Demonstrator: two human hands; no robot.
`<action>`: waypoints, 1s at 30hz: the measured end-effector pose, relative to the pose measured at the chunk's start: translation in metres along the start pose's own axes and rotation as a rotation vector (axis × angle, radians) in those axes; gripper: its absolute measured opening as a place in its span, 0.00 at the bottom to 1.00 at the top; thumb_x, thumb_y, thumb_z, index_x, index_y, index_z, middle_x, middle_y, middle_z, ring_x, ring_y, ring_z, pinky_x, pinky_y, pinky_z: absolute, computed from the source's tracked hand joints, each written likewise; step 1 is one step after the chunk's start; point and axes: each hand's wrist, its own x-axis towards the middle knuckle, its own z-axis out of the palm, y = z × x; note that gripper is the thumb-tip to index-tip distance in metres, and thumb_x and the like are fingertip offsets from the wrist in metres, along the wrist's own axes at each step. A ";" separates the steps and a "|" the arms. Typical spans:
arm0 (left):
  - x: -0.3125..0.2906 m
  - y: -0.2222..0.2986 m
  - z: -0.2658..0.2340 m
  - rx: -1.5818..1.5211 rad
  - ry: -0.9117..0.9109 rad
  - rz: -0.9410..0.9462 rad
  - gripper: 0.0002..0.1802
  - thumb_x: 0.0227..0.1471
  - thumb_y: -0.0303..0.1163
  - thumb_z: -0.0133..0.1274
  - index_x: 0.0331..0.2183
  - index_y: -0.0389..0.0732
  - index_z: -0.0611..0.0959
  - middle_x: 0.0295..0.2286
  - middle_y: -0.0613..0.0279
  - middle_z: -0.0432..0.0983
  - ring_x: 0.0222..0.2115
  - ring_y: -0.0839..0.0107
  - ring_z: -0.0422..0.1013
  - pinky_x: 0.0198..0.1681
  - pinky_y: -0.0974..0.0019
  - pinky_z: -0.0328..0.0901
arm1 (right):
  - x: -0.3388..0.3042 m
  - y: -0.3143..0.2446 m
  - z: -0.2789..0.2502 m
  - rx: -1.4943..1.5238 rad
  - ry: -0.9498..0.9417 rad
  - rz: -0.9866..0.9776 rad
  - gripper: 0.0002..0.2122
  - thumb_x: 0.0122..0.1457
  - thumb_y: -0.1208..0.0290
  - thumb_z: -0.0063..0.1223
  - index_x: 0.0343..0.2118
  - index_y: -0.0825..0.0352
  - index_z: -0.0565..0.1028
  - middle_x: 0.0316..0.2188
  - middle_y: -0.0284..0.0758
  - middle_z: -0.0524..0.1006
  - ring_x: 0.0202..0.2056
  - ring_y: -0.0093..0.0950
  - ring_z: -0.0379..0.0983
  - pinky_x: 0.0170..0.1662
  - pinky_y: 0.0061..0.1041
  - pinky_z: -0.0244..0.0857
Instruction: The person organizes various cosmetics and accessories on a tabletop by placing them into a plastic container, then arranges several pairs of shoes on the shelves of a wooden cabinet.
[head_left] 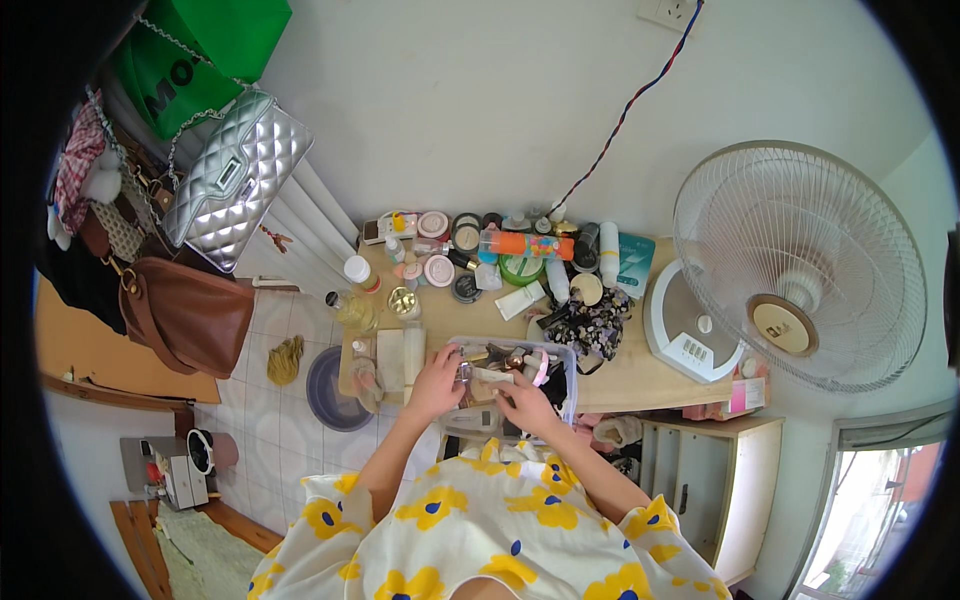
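A clear plastic storage box (570, 385) sits at the front edge of the desk, packed with small cosmetic items, among them a pink ring-shaped piece (541, 368). Over its left side, my left hand (437, 386) has its fingers curled in around something small and shiny, too hidden to name. My right hand (528, 406) reaches in from the right, its fingers closed at the edge of a small pale flat piece (494, 377). Both hands are close together above the box. What lies deeper inside is partly covered by them.
Jars, bottles and compacts crowd the wooden desk (440, 310), with an orange tube (525, 245) among them. A floral pouch (590, 325) lies to the right, beside a large fan (800, 265). Bags, including a silver quilted one (240, 180), hang left. A purple basin (338, 390) stands on the floor.
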 end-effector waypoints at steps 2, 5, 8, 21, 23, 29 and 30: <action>-0.007 0.000 0.007 0.009 -0.031 -0.011 0.23 0.30 0.25 0.50 0.36 0.35 0.69 0.45 0.52 0.59 0.42 0.51 0.59 0.43 0.58 0.61 | -0.004 0.005 0.010 -0.051 -0.001 -0.104 0.10 0.46 0.73 0.49 0.34 0.64 0.72 0.31 0.41 0.68 0.31 0.39 0.68 0.35 0.30 0.63; -0.013 -0.002 0.014 0.097 -0.026 0.041 0.26 0.30 0.24 0.50 0.39 0.37 0.68 0.47 0.53 0.58 0.43 0.51 0.59 0.43 0.57 0.60 | -0.008 0.008 0.009 -0.067 -0.081 -0.164 0.10 0.46 0.72 0.49 0.33 0.64 0.73 0.32 0.41 0.68 0.33 0.41 0.67 0.37 0.31 0.63; -0.011 0.006 0.012 0.085 -0.005 0.038 0.30 0.30 0.24 0.50 0.43 0.38 0.66 0.48 0.53 0.57 0.44 0.51 0.58 0.43 0.56 0.60 | -0.009 0.010 0.007 -0.096 -0.051 -0.203 0.09 0.47 0.72 0.48 0.32 0.64 0.73 0.34 0.39 0.69 0.34 0.40 0.67 0.37 0.31 0.63; 0.055 0.018 0.011 0.025 -0.021 0.079 0.27 0.37 0.25 0.46 0.45 0.40 0.65 0.48 0.51 0.56 0.46 0.52 0.58 0.46 0.58 0.58 | 0.024 0.044 -0.056 0.027 0.301 0.047 0.07 0.47 0.78 0.46 0.30 0.66 0.72 0.28 0.38 0.71 0.29 0.32 0.69 0.31 0.26 0.63; 0.074 0.021 0.016 0.001 -0.035 0.094 0.26 0.38 0.25 0.45 0.45 0.41 0.66 0.48 0.52 0.57 0.46 0.53 0.58 0.45 0.58 0.59 | 0.036 0.046 -0.069 -0.018 0.314 0.065 0.07 0.47 0.77 0.46 0.31 0.67 0.72 0.29 0.38 0.70 0.29 0.33 0.69 0.32 0.26 0.63; 0.131 0.024 0.047 -0.045 -0.181 0.054 0.23 0.39 0.27 0.45 0.43 0.43 0.66 0.44 0.54 0.61 0.43 0.53 0.61 0.43 0.58 0.61 | 0.069 0.089 -0.078 -0.459 0.197 0.064 0.19 0.40 0.80 0.45 0.40 0.65 0.67 0.40 0.37 0.67 0.43 0.36 0.63 0.43 0.33 0.60; 0.139 0.023 0.052 0.000 -0.223 -0.009 0.25 0.39 0.27 0.47 0.44 0.42 0.66 0.44 0.53 0.61 0.43 0.52 0.61 0.43 0.58 0.61 | 0.074 0.094 -0.078 -0.459 0.198 0.072 0.19 0.40 0.80 0.45 0.40 0.65 0.67 0.40 0.37 0.67 0.43 0.36 0.63 0.43 0.33 0.60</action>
